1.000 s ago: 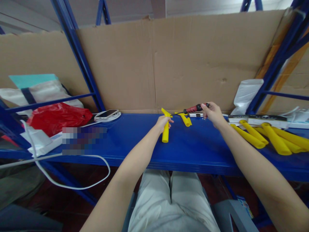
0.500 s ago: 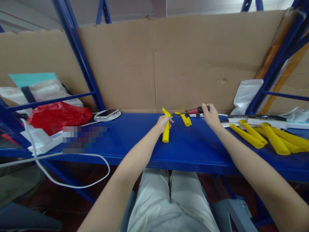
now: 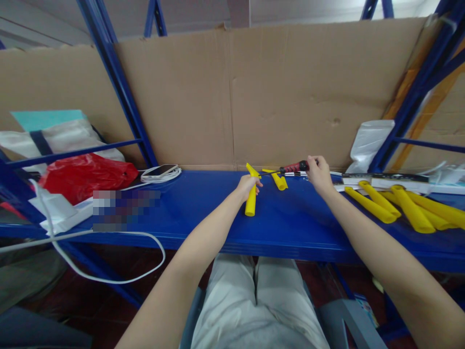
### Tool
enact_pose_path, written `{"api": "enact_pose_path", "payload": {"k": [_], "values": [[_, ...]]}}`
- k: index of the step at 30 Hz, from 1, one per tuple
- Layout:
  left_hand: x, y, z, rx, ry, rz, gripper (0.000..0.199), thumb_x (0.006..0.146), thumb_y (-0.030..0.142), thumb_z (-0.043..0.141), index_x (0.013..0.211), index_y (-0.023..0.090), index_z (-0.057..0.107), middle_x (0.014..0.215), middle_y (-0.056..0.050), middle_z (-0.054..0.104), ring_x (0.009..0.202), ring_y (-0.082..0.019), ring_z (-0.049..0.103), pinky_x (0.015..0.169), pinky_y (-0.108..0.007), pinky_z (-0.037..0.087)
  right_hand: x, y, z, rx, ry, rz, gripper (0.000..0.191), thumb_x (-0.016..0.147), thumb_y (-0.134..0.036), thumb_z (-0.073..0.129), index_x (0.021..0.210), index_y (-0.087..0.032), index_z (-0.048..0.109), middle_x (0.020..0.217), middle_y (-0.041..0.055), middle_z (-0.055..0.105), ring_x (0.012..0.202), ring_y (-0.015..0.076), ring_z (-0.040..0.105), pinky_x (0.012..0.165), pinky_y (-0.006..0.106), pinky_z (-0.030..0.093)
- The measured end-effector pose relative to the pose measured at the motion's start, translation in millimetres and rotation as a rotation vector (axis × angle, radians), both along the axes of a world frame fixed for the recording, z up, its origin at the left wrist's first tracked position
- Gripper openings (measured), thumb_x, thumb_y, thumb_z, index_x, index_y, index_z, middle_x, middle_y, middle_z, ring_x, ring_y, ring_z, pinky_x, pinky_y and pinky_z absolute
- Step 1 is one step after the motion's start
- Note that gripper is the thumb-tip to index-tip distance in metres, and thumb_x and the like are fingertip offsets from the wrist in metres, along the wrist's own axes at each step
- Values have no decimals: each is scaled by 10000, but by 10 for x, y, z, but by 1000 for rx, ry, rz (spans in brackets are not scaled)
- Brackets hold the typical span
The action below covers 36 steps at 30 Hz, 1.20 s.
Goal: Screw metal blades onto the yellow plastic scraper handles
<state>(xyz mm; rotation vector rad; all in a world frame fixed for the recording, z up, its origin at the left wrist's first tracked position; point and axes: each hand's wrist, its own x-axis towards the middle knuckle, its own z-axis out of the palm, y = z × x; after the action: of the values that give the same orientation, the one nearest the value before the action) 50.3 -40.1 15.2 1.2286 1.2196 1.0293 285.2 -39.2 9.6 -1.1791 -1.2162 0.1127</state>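
A yellow tubular part [image 3: 250,205] stands out from my left hand [image 3: 247,184], whose fingers are wrapped round its middle. My right hand [image 3: 318,172] is closed on the handle end of a red and black screwdriver [image 3: 293,167]. The thin shaft points left and reaches the yellow part beside my left fingers; its very tip is too small to make out. Behind the shaft, a second yellow piece [image 3: 280,182] lies on the blue shelf [image 3: 203,213].
Several yellow tubes [image 3: 414,213] lie at the right, by white and black strips. A red bag [image 3: 89,174], a phone [image 3: 163,170] with a coiled white cable and a white power strip [image 3: 72,218] are on the left. Cardboard [image 3: 272,92] stands behind.
The view has shifted slightly. The yellow part in my left hand sits a touch lower and further right, and my right hand is still on the screwdriver.
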Motion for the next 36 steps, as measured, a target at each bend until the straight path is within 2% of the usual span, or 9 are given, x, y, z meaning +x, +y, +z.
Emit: {"api": "enact_pose_path", "payload": {"k": [4, 10, 15, 18, 23, 27, 30, 33, 36], "values": [[0, 9, -9, 7, -11, 5, 201, 728, -13, 526, 854, 126, 600, 531, 31, 576, 359, -80, 427, 432, -228, 353, -51, -20, 7, -55, 75, 91, 389, 866, -626, 540, 877, -239, 502, 560, -40, 472, 520, 159, 504, 502, 285, 408], [-19, 23, -7, -7, 1, 30, 208, 737, -12, 532, 871, 127, 609, 554, 24, 589, 374, -82, 436, 465, -233, 391, -112, -130, 65, -110, 39, 93, 491, 836, -709, 538, 709, -244, 444, 468, -41, 431, 455, 139, 451, 448, 279, 349], [-21, 24, -7, 7, -1, 33, 200, 721, -11, 537, 843, 132, 607, 547, 28, 577, 372, -81, 437, 458, -231, 386, -218, -173, 111, -161, 185, 149, 426, 790, -643, 631, 806, -263, 438, 412, -83, 415, 358, 141, 395, 369, 273, 293], [-9, 7, -6, 10, 6, 25, 202, 714, -14, 534, 833, 133, 605, 537, 28, 573, 363, -81, 435, 435, -227, 365, -205, -184, 114, -152, 203, 156, 455, 788, -683, 610, 793, -263, 437, 423, -68, 437, 344, 138, 391, 344, 274, 274], [8, -11, 3, 11, 24, 5, 197, 713, -14, 559, 835, 131, 612, 534, 29, 574, 359, -81, 437, 453, -229, 382, -80, -151, 101, -158, 222, 209, 472, 751, -686, 642, 717, -262, 439, 389, -79, 343, 320, 113, 329, 313, 268, 242], [6, -9, 11, 43, 17, 21, 186, 717, -11, 557, 815, 137, 611, 534, 39, 562, 361, -75, 432, 465, -228, 387, -75, -138, 106, -153, 246, 229, 366, 764, -559, 655, 796, -248, 464, 471, -72, 428, 361, 113, 421, 327, 241, 295], [-1, -4, 16, 57, 10, 40, 181, 721, -11, 549, 806, 139, 605, 534, 43, 555, 364, -74, 434, 466, -226, 386, -107, -154, 102, -162, 217, 239, 406, 763, -601, 650, 807, -240, 471, 521, -51, 481, 388, 116, 460, 332, 234, 306], [-12, 12, 10, 55, 14, 51, 190, 713, -17, 542, 805, 138, 601, 518, 49, 540, 361, -76, 433, 458, -225, 381, -131, -167, 87, -180, 185, 227, 463, 773, -675, 626, 773, -240, 467, 453, -61, 418, 347, 109, 393, 320, 239, 269], [-23, 37, -4, 64, 7, 53, 197, 715, -15, 529, 824, 135, 597, 517, 49, 542, 354, -73, 430, 436, -217, 363, -149, -166, 80, -194, 230, 250, 442, 775, -641, 652, 797, -240, 467, 425, -89, 367, 331, 101, 354, 320, 236, 261]]}}
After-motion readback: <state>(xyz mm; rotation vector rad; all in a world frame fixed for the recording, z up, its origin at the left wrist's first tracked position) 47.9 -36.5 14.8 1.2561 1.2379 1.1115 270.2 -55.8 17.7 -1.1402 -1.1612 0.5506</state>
